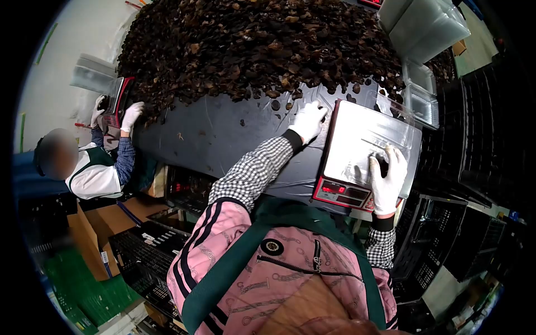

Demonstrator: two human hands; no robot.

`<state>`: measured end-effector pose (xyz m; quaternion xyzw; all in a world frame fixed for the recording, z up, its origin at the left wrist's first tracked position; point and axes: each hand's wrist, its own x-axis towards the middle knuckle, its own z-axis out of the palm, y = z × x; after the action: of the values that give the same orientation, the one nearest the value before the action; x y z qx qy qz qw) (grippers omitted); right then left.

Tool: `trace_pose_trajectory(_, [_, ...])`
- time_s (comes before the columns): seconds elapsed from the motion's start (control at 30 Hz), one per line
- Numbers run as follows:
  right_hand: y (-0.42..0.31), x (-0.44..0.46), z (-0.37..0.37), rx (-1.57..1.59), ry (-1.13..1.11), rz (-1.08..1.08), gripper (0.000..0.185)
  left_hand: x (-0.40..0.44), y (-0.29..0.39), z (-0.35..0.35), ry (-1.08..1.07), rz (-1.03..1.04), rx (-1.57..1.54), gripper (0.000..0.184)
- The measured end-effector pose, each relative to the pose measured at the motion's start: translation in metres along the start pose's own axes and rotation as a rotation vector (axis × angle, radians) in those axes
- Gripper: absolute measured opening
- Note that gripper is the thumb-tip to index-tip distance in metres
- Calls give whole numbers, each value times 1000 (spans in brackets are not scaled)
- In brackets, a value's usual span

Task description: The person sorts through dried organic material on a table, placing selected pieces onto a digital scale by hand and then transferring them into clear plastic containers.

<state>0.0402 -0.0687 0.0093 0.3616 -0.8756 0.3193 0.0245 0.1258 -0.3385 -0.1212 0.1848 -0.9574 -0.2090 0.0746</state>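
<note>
Dark dried pieces (257,50), far too many to count, sprawl in 1 big heap across the far side of the table, a few strays lying nearer the front! On the left, 1 co-worker (97,173) has 2 white-gloved hands at 1 red-edged scale (119,103), clear containers (94,73) just beyond. Below sits 1 open cardboard box (92,240). In the middle, the person's left hand (308,120), white-gloved, hovers near the heap's edge, fingers curled; whether it's gripping anything, I can't tell. Next, 1 larger scale (357,142) with a clear plastic container (395,109) on its platter, and the right hand (389,178) over it, thumb and fingers bent around a dark patch, grip unclear. Farther right, more clear containers (419,33), overlapping too much to count.

Surface: a creased dark sheet (195,134). Room: green floor (72,290) lower left, black crates (441,234) right.

Writing: a red 0 glows on the larger scale; the box's label (104,257) is too small to read.
</note>
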Motion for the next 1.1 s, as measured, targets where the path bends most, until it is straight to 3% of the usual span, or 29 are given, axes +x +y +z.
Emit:
trace_pose_trajectory(0.1, [-23,-10,7,95,64,50,41,6,-8,2,25,-40,-143,13])
trace_pose_trajectory(0.13, [-25,-14,10,92,100,74,40,6,4,-6,190,-69,-425,14])
trace_pose_trajectory(0.2, [-28,-20,21,92,207,165,37,8,48,-40,454,175,-345,21])
trace_pose_trajectory(0.23, [-20,-27,29,179,245,282,37,8,75,-63,492,348,-362,25])
trace_pose_trajectory(0.27, [-13,-31,33,140,281,324,38,0,98,-70,378,411,-418,28])
trace_pose_trajectory(0.3, [-11,-33,36,101,319,366,40,5,116,-60,448,595,-400,32])
trace_pose_trajectory(0.37, [-17,-32,37,294,418,460,45,0,135,-65,169,596,-573,39])
trace_pose_trajectory(0.47, [-23,-44,27,121,524,413,42,9,110,-65,266,544,-566,45])
trace_pose_trajectory(0.53, [-29,-57,26,119,545,385,39,39,51,-73,215,478,-466,27])
trace_pose_trajectory(0.57, [-31,-63,26,114,536,387,39,49,28,-84,445,371,-90,21])
trace_pose_trajectory(0.6, [-47,-64,27,135,523,414,38,69,0,-83,248,174,129,28])
trace_pose_trajectory(0.63, [-67,-61,29,175,512,424,36,85,-19,-94,209,81,180,36])
trace_pose_trajectory(0.7, [-86,-67,42,182,479,401,34,124,-51,-90,229,127,247,50])
trace_pose_trajectory(0.77, [-113,-67,47,128,416,365,33,158,-64,-81,99,153,285,54])
trace_pose_trajectory(0.83, [-127,-67,53,170,360,342,33,189,-59,-83,-251,52,314,59])
trace_pose_trajectory(0.87, [-135,-66,53,138,325,351,33,199,-58,-82,-320,39,352,67])
trace_pose_trajectory(0.97, [-145,-60,66,299,316,381,30,208,-54,-69,-340,19,382,73])
trace_pose_trajectory(1.1, [-147,-47,80,266,227,358,24,199,-59,-57,-398,108,438,66])
